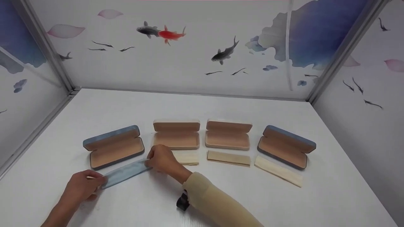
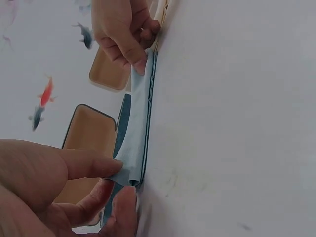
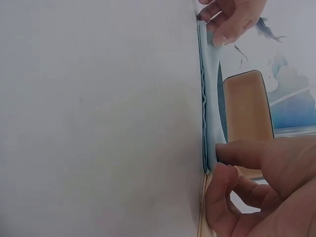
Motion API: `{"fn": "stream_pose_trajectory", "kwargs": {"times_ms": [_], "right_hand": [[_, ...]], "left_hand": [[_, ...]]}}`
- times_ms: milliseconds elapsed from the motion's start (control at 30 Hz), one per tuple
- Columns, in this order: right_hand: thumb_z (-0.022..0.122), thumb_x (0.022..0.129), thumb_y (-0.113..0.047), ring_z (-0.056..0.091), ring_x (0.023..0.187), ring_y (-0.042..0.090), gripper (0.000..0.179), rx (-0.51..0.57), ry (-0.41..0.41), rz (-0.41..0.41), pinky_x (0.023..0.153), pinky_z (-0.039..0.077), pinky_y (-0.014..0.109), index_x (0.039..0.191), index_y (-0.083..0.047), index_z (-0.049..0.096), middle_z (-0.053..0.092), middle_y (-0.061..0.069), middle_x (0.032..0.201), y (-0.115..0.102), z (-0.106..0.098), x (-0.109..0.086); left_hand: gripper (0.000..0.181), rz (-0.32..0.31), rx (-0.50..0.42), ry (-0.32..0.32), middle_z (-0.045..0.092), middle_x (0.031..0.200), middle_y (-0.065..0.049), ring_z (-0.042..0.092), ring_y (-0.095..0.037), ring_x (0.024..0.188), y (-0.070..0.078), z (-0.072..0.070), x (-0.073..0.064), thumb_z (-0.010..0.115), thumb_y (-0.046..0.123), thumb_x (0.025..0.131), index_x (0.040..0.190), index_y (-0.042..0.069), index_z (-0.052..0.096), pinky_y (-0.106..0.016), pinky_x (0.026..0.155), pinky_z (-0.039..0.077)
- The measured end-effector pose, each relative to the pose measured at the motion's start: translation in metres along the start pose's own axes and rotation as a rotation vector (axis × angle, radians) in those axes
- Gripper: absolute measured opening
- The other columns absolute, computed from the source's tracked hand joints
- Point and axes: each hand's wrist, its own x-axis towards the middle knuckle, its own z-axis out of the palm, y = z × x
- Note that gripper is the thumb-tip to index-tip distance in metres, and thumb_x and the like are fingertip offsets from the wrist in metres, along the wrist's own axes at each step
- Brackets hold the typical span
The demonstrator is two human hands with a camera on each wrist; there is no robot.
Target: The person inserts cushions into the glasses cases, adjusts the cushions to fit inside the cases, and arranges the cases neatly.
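Head view | both hands (image 1: 82, 186) (image 1: 161, 159) pinch blue cloth (image 1: 126, 172) ends | table (image 1: 221, 195)

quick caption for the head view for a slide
Two hands, left hand and right hand, pinch the ends of a folded blue cloth before four open glasses cases.

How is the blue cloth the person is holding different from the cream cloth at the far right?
The blue cloth is light blue; the cream cloth is pale beige. The blue cloth is pinched at both ends, by the left hand and the right hand, while the cream cloth lies untouched on the table. Both are folded into long strips, each lying in front of an open glasses case.
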Motion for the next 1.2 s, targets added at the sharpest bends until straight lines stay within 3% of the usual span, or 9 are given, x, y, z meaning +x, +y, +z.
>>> {"fn": "stream_pose_trajectory", "kwargs": {"times_ms": [200, 333, 433, 600, 733, 833, 967, 1100, 1200], "right_hand": [[0.076, 0.087, -0.010, 0.051, 0.066, 0.008, 0.005, 0.078, -0.048, -0.005, 0.055, 0.042, 0.019, 0.084, -0.008, 0.072, 0.060, -0.004, 0.075, -0.001, -0.005, 0.007], [0.077, 0.085, -0.011, 0.051, 0.068, 0.008, 0.009, 0.185, -0.069, 0.013, 0.058, 0.043, 0.020, 0.084, -0.009, 0.068, 0.059, -0.004, 0.076, 0.000, -0.004, 0.009], [0.078, 0.084, -0.012, 0.052, 0.069, 0.009, 0.013, 0.294, -0.086, 0.024, 0.058, 0.044, 0.021, 0.090, -0.011, 0.067, 0.060, -0.004, 0.080, 0.001, -0.003, 0.008], [0.080, 0.084, -0.013, 0.058, 0.070, 0.011, 0.018, 0.420, -0.123, 0.087, 0.059, 0.052, 0.024, 0.100, -0.012, 0.071, 0.068, -0.002, 0.084, 0.002, -0.002, 0.009], [0.081, 0.083, -0.011, 0.062, 0.071, 0.012, 0.019, 0.451, -0.118, 0.117, 0.066, 0.058, 0.025, 0.100, -0.008, 0.073, 0.071, 0.002, 0.086, 0.003, -0.002, 0.012], [0.081, 0.083, -0.009, 0.063, 0.070, 0.012, 0.019, 0.475, -0.108, 0.118, 0.069, 0.060, 0.026, 0.100, -0.006, 0.073, 0.070, 0.003, 0.086, 0.003, -0.004, 0.015], [0.082, 0.081, -0.007, 0.063, 0.069, 0.013, 0.019, 0.519, -0.119, 0.143, 0.070, 0.060, 0.026, 0.098, -0.005, 0.073, 0.068, 0.003, 0.087, 0.002, -0.005, 0.018], [0.083, 0.081, -0.007, 0.062, 0.069, 0.015, 0.019, 0.540, -0.111, 0.177, 0.069, 0.059, 0.025, 0.097, -0.007, 0.072, 0.068, 0.004, 0.088, -0.001, -0.006, 0.021], [0.082, 0.081, -0.008, 0.062, 0.070, 0.016, 0.019, 0.540, -0.088, 0.180, 0.069, 0.058, 0.025, 0.097, -0.008, 0.072, 0.069, 0.004, 0.088, -0.002, -0.007, 0.022]], "left_hand": [[0.042, 0.020, -0.108, 0.001, 0.061, 0.107, -0.016, 0.062, -0.018, 0.089, 0.004, -0.008, -0.006, 0.058, 0.021, 0.098, 0.130, -0.007, 0.050, -0.026, 0.074, 0.061], [0.052, 0.065, -0.225, -0.047, 0.067, 0.105, -0.009, 0.067, -0.010, 0.084, -0.002, -0.016, -0.009, 0.062, 0.022, 0.098, 0.136, -0.008, 0.043, -0.026, 0.075, 0.062], [0.064, 0.083, -0.312, -0.100, 0.067, 0.114, -0.013, 0.070, -0.008, 0.084, -0.008, -0.022, -0.011, 0.064, 0.023, 0.098, 0.146, -0.009, 0.034, -0.027, 0.079, 0.062], [0.088, 0.042, -0.485, -0.195, 0.045, 0.142, -0.028, 0.070, -0.008, 0.090, -0.017, -0.026, -0.007, 0.069, 0.022, 0.096, 0.155, -0.012, 0.014, -0.029, 0.086, 0.061], [0.096, 0.031, -0.578, -0.225, 0.029, 0.152, -0.030, 0.069, -0.007, 0.092, -0.022, -0.026, -0.002, 0.074, 0.024, 0.093, 0.156, -0.011, 0.010, -0.031, 0.089, 0.060], [0.096, 0.020, -0.603, -0.211, 0.038, 0.145, -0.025, 0.068, -0.007, 0.091, -0.022, -0.026, 0.001, 0.076, 0.026, 0.091, 0.156, -0.010, 0.014, -0.032, 0.091, 0.060], [0.094, 0.022, -0.635, -0.194, 0.055, 0.121, -0.007, 0.068, -0.006, 0.089, -0.023, -0.029, 0.003, 0.076, 0.026, 0.090, 0.155, -0.011, 0.019, -0.031, 0.090, 0.060], [0.094, 0.021, -0.666, -0.188, 0.060, 0.104, 0.004, 0.068, -0.005, 0.088, -0.022, -0.031, 0.004, 0.077, 0.026, 0.090, 0.154, -0.011, 0.020, -0.029, 0.090, 0.060], [0.094, 0.025, -0.674, -0.178, 0.059, 0.102, 0.006, 0.068, -0.005, 0.087, -0.020, -0.032, 0.005, 0.078, 0.027, 0.089, 0.155, -0.009, 0.021, -0.028, 0.090, 0.060]]}}
